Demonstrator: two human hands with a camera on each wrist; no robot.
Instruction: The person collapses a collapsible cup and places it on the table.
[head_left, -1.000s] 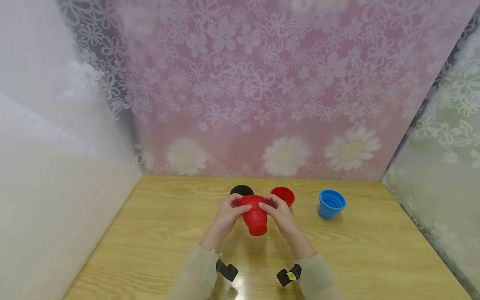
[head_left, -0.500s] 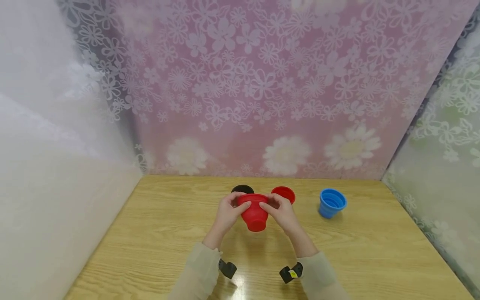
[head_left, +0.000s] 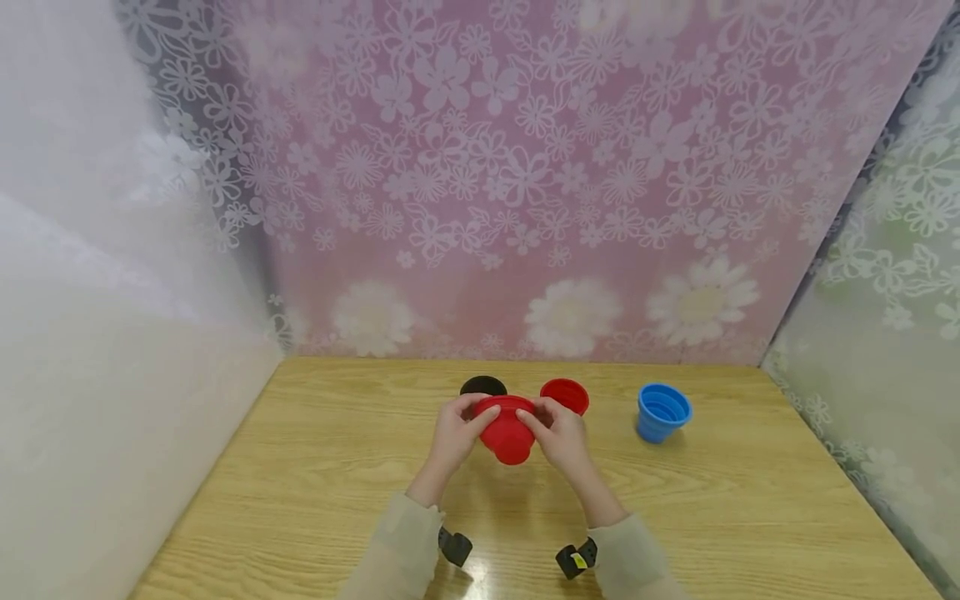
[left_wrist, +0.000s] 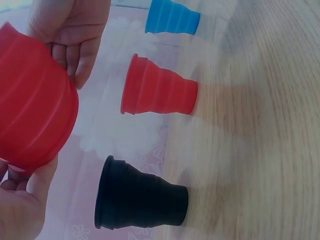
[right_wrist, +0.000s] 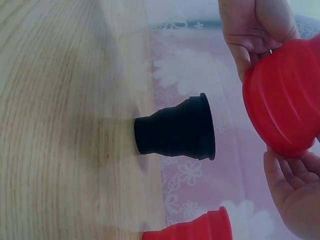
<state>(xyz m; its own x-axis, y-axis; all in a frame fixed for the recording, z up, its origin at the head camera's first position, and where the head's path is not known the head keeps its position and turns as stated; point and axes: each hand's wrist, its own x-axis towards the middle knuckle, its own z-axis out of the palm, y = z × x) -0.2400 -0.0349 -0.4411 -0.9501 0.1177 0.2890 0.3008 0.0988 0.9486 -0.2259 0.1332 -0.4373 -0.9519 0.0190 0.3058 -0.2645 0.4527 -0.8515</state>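
Note:
A red collapsible cup (head_left: 507, 430) is held up above the table, tilted with its base toward me in the head view. My left hand (head_left: 452, 431) pinches its left side near the rim, thumb in front and fingers behind. On the other side my right hand (head_left: 561, 435) grips it the same way. Both wrist views show the ribbed wall of the held cup (left_wrist: 35, 100) between the two hands. Behind it on the table stand a black cup (right_wrist: 175, 127) and a second red cup (left_wrist: 159, 85), both upright, partly covered in the head view.
A blue collapsible cup (head_left: 663, 412) stands upright to the right on the wooden table (head_left: 315, 500). Flowered cloth (head_left: 480, 208) hangs at the back edge, and pale panels (head_left: 127, 350) rise at both sides.
The held red cup looks shorter than a second ago, its lower part squeezed toward the rim. Both hands keep their hold at nearly the same place. The standing cups have not moved.

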